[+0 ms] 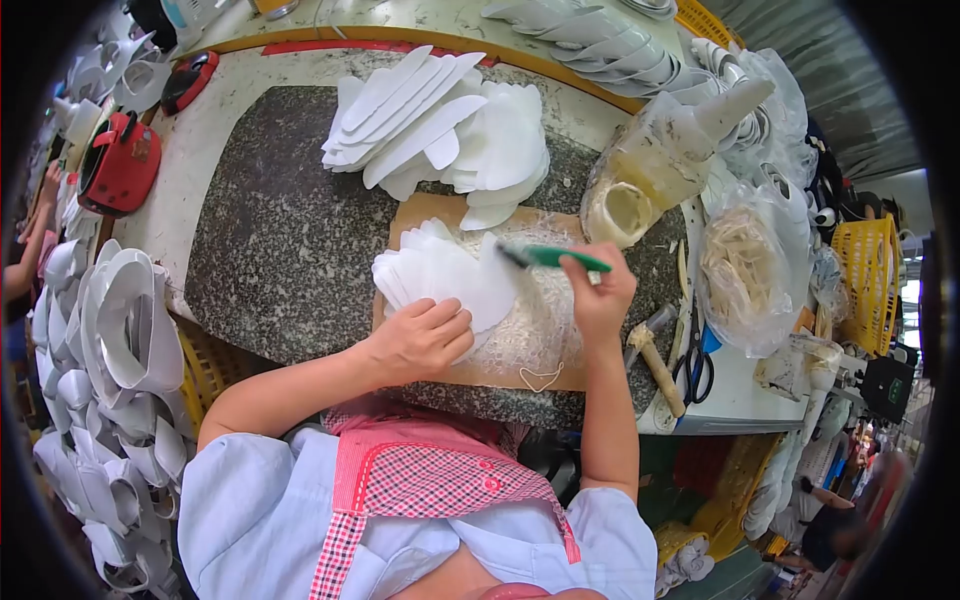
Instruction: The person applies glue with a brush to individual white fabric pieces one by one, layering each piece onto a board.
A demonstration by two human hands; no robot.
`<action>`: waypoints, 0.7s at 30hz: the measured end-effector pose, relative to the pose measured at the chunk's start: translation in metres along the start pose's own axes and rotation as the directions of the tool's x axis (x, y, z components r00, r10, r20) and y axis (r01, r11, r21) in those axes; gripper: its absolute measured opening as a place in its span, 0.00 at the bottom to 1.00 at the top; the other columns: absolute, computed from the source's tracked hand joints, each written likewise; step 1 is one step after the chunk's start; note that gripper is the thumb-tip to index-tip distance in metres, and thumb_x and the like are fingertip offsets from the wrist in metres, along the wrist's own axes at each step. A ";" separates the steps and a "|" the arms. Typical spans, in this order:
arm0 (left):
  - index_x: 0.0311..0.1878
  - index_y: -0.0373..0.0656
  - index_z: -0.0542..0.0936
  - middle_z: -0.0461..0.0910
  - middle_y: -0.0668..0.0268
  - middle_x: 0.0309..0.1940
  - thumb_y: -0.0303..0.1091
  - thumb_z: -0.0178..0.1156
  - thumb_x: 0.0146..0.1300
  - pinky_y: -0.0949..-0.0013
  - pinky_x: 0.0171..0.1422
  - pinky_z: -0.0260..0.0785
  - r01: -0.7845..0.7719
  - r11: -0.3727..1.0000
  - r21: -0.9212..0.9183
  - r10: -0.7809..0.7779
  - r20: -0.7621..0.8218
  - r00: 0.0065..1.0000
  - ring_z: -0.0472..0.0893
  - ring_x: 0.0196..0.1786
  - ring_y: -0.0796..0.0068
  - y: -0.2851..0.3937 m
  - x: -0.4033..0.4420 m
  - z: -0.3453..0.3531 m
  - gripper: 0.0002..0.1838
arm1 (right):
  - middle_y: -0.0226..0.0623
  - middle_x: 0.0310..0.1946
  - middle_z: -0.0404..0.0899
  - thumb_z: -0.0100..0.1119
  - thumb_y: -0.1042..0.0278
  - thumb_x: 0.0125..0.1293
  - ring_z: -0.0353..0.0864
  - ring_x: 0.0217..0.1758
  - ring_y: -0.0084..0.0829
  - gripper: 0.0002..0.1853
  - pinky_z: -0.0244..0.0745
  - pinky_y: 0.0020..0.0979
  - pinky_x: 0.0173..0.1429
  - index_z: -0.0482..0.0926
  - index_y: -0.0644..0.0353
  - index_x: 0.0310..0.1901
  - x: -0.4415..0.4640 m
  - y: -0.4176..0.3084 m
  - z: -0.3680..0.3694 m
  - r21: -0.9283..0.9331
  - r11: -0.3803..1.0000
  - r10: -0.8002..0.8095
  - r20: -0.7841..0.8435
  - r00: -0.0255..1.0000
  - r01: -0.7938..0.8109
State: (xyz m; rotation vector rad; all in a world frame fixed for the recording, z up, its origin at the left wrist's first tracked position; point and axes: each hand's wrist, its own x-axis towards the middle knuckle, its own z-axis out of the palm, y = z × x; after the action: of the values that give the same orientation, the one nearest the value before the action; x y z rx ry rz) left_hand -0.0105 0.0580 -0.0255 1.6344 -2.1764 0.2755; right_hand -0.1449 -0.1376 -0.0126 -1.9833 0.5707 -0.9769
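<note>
My right hand (603, 295) is closed round a green-handled brush (565, 258), its dark bristles at the right edge of a fan of white insole-shaped pieces (445, 272). On the lower edge of that fan rests my left hand (425, 335), fingers bent and pressed on the pieces. Beneath them lies a brown board (555, 378) crusted with whitish residue. Behind it are more stacked white pieces (500, 135). A glue-coated plastic container (630, 205) with a round opening stands to the right of the board.
Black-handled scissors (693, 375) and a stick-like tool (657, 370) lie at the table's right. A plastic bag (745, 265) stands beyond. Red objects (120, 165) sit at the left, above piled white shoe parts (125, 320). Other people's arms show at both far edges.
</note>
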 end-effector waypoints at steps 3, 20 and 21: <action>0.29 0.41 0.72 0.73 0.66 0.34 0.33 0.56 0.41 0.72 0.36 0.63 -0.009 1.000 -0.025 0.009 -0.023 1.000 0.73 0.39 0.72 -0.005 -0.002 0.001 0.10 | 0.32 0.22 0.74 0.65 0.81 0.49 0.73 0.30 0.27 0.05 0.65 0.25 0.34 0.81 0.64 0.30 0.001 -0.007 -0.004 -0.052 0.997 -0.048 0.221 0.974 0.061; 0.41 0.38 0.79 0.79 0.64 0.30 0.22 0.62 0.49 0.66 0.40 0.72 0.092 0.995 -0.048 -0.102 -0.309 0.946 0.77 0.36 0.64 -0.109 0.086 -0.014 0.13 | 0.35 0.22 0.77 0.66 0.77 0.46 0.72 0.26 0.35 0.06 0.67 0.32 0.31 0.81 0.59 0.29 0.007 -0.020 0.015 -0.085 0.963 -0.223 0.273 0.936 0.254; 0.42 0.38 0.79 0.80 0.64 0.32 0.23 0.62 0.49 0.65 0.41 0.72 0.130 0.991 -0.019 -0.132 -0.143 0.981 0.77 0.37 0.63 -0.109 0.075 -0.006 0.14 | 0.35 0.22 0.76 0.66 0.77 0.46 0.72 0.27 0.35 0.06 0.66 0.31 0.31 0.81 0.60 0.29 0.004 -0.019 0.010 -0.089 0.961 -0.224 0.316 0.922 0.263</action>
State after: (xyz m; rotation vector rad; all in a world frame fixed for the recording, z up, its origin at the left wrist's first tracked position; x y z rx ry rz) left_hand 0.0771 -0.0380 0.0030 1.6885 -1.9519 0.3330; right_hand -0.1340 -0.1252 0.0015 -2.3080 0.2222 -0.7707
